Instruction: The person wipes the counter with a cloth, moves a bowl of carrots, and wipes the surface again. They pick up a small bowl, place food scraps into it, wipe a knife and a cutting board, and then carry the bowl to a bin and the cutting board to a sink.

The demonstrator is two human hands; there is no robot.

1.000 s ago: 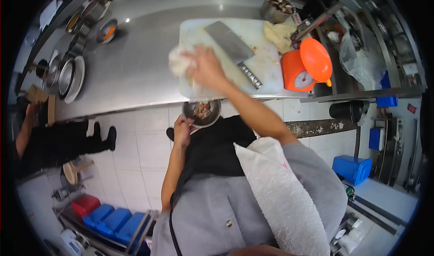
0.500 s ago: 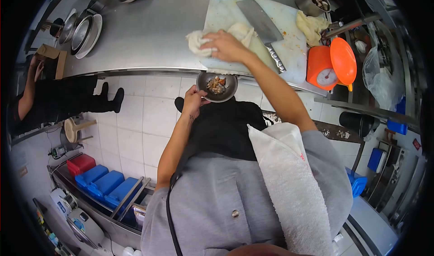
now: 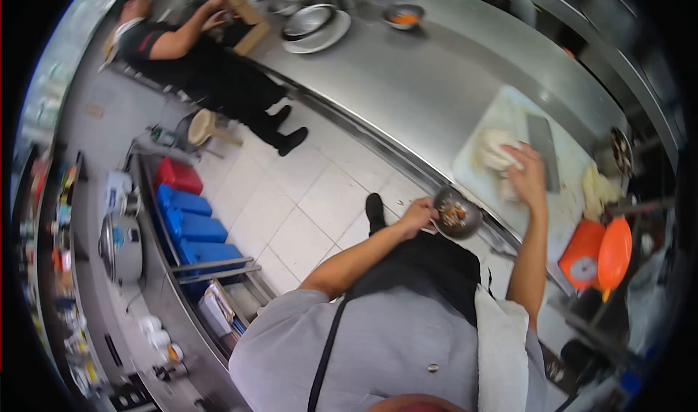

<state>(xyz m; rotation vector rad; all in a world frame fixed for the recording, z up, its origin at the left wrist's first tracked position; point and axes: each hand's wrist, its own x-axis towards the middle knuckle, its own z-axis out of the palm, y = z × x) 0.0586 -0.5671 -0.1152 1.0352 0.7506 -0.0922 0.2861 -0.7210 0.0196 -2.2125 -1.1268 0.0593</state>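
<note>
In the head view, the person's left arm reaches forward from the shoulder, its forearm slanting up and to the right. The left hand [image 3: 419, 216] grips the left side of a round, dark grey metal bowl [image 3: 470, 226], its fingers closed on the rim. The bowl is held tilted toward the camera at the near edge of the stainless steel desk [image 3: 407, 74], in front of the black apron [image 3: 429, 266]; small brown and orange food scraps [image 3: 452, 214] lie in it.

The right arm stretches forward, its hand reaching over the board. The right hand [image 3: 527, 170] has hold of a bunched white cloth [image 3: 498, 149], its fingers bent over the cloth and slightly spread; blur hides how tightly they close. The cloth is on the left part of a white rectangular cutting board [image 3: 556, 219]. Just beside that hand, a broad-bladed steel cleaver [image 3: 542, 146] lies on the board. A crumpled pale yellow cloth [image 3: 600, 190] is at the board's right side, near an orange kitchen scale [image 3: 582, 256].
</note>
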